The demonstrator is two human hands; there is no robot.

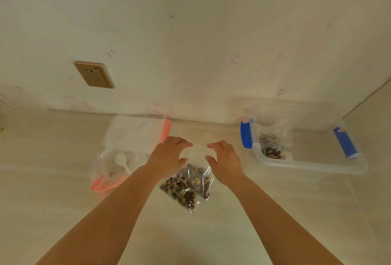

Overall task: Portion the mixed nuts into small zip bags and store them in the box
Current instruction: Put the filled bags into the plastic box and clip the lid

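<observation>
A small clear zip bag (188, 186) filled with mixed nuts lies on the table in front of me. My left hand (169, 154) pinches its top edge on the left and my right hand (224, 158) pinches it on the right, thumbs below and fingers above the seal. A clear plastic box (313, 165) with blue latches stands at the right, and one filled nut bag (271, 144) lies inside its left end.
A large clear bag with a pink zip (110, 171) lies at the left with a white scoop (122, 162) inside. A stack of empty zip bags (137, 132) lies behind it by the wall. A wall socket (94, 74) is above.
</observation>
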